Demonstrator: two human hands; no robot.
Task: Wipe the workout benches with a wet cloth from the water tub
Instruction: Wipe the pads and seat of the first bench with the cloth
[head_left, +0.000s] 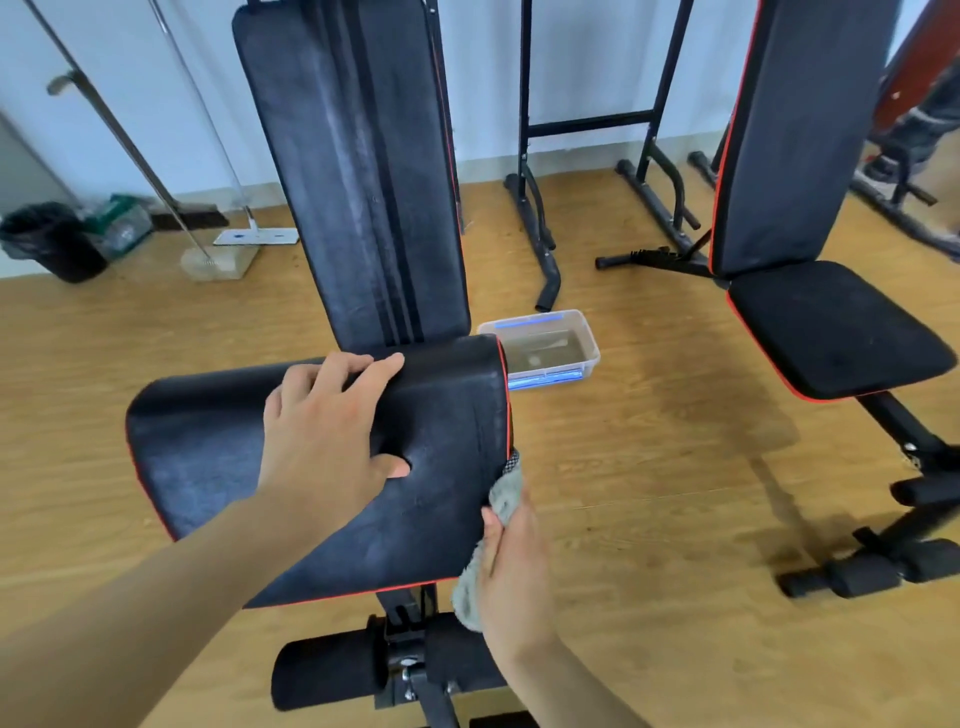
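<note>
Head view: right hand (514, 561) holds cloth (506, 493) lengthwise along the seat (208, 431) edge.

— What is set around the near bench (197, 441)?
— The water tub (550, 370) is placed just behind, rightward; a second bench (831, 332) well right; a bin (49, 241) far behind, leftward.
</note>
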